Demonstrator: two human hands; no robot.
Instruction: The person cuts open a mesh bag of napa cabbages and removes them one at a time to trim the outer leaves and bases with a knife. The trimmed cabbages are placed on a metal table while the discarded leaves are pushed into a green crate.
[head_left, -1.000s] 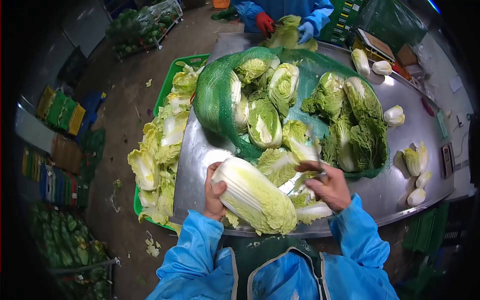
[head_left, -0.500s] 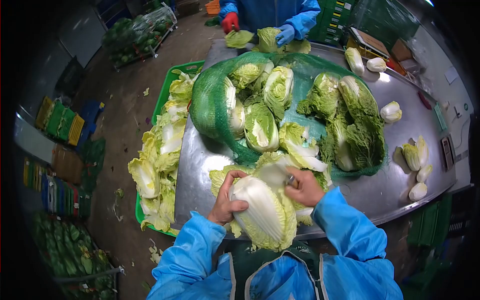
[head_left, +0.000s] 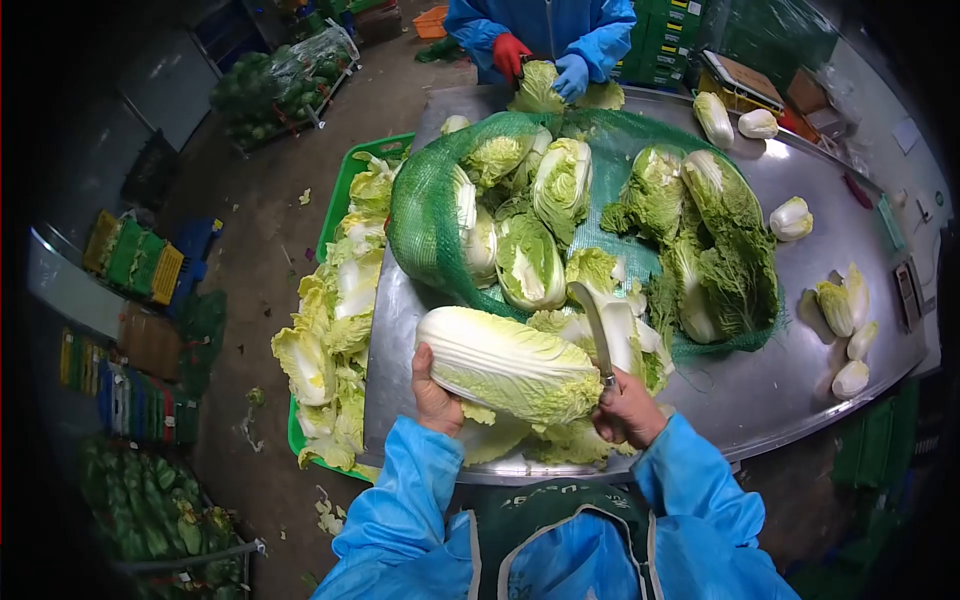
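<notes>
A large Chinese cabbage (head_left: 505,365) lies sideways above the near edge of the metal table, its white base to the left. My left hand (head_left: 435,393) grips it under the base end. My right hand (head_left: 630,408) is closed round the handle of a curved knife (head_left: 596,330) at the cabbage's leafy end, with the blade pointing up and away. Loose leaves (head_left: 570,440) lie beneath the cabbage. Beyond it, several cabbages rest in and on a green mesh bag (head_left: 425,225).
A green crate (head_left: 328,225) heaped with trimmed leaves stands left of the metal table (head_left: 800,385). Across the table a co-worker (head_left: 545,25) in blue handles a cabbage. Small cabbages (head_left: 792,219) lie at the right, near a scale-like device (head_left: 908,292).
The cabbage has turned from upright to sideways and risen slightly. My right hand has moved toward me, and the knife blade now shows clearly. The co-worker's red-gloved hand has moved to their cabbage.
</notes>
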